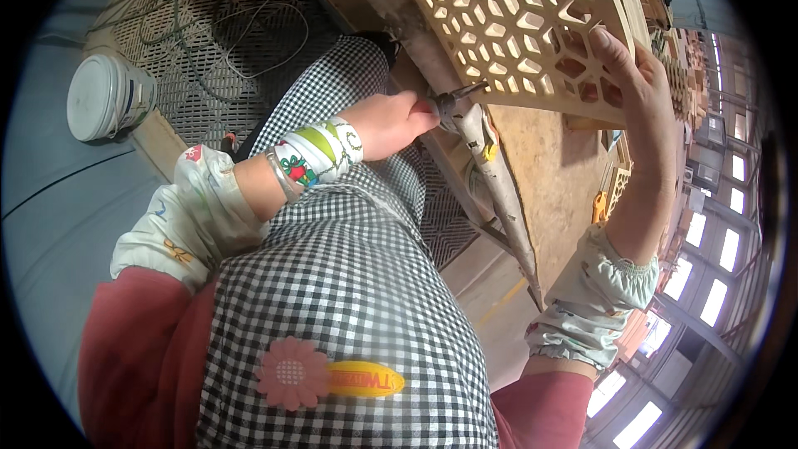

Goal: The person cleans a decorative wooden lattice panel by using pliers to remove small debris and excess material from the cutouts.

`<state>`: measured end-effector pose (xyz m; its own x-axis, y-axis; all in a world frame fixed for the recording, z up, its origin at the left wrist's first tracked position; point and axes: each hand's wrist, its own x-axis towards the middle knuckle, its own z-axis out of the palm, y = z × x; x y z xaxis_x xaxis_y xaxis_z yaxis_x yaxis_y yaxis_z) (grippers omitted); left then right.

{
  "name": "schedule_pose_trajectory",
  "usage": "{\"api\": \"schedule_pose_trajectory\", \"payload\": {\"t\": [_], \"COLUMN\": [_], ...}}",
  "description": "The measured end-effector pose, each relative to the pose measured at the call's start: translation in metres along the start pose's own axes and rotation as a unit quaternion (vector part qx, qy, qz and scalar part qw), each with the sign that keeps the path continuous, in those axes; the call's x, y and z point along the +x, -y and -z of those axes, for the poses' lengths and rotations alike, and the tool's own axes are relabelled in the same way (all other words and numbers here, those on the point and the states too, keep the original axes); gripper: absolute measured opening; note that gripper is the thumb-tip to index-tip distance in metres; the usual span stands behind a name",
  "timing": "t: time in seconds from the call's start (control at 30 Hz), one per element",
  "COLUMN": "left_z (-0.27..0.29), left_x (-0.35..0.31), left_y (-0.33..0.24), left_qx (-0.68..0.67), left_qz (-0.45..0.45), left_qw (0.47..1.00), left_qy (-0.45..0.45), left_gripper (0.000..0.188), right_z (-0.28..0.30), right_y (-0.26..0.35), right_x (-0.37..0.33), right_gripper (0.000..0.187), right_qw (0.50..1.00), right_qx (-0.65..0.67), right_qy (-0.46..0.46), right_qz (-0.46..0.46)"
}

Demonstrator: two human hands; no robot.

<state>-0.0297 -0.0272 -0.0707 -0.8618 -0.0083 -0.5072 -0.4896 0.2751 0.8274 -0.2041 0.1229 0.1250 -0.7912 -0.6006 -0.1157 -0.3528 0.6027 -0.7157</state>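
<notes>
My left hand (395, 125), with a printed wrap round its wrist, is closed on a dark hand tool (449, 101) whose exact kind I cannot make out. The tool's slim metal tip reaches the lower edge of a pale wooden lattice panel (507, 33) cut through with many angular holes. On the panel's right side, my right hand (636, 75) grips the border, thumb on the face and the other fingers mostly hidden behind. The panel stands tilted above a wooden worktop (553, 175).
A worn, padded edge (499, 175) runs along the worktop's near side. Beyond the panel's lower right lie an orange-handled tool (599, 206) and another lattice piece (618, 187). A white lidded bucket (108, 98) stands at left, near a loose cable (303, 33) on slatted floor mats.
</notes>
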Motion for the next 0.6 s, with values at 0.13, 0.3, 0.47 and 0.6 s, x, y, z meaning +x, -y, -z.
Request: {"api": "schedule_pose_trajectory", "payload": {"t": [0.13,0.3,0.47,0.6], "left_z": [0.005,0.001,0.006,0.001], "left_x": [0.01,0.03,0.03,0.031], "left_y": [0.0,0.017,0.03,0.027], "left_qx": [-0.089,-0.202,-0.393,-0.363], "left_qz": [0.025,0.038,0.1,0.084], "left_qw": [0.992,0.962,0.855,0.882], "left_qy": [0.089,0.18,0.323,0.29], "left_gripper": [0.058,0.052,0.054,0.053], "right_z": [-0.002,-0.001,-0.005,-0.007], "right_y": [0.001,0.004,0.007,0.009], "right_x": [-0.002,-0.001,-0.005,-0.005], "right_gripper": [0.045,0.041,0.039,0.038], "right_qw": [1.0,1.0,1.0,0.999], "right_qx": [0.005,-0.003,-0.002,0.034], "right_qy": [-0.002,0.009,-0.007,0.002], "right_qz": [0.01,0.006,0.01,-0.006]}}
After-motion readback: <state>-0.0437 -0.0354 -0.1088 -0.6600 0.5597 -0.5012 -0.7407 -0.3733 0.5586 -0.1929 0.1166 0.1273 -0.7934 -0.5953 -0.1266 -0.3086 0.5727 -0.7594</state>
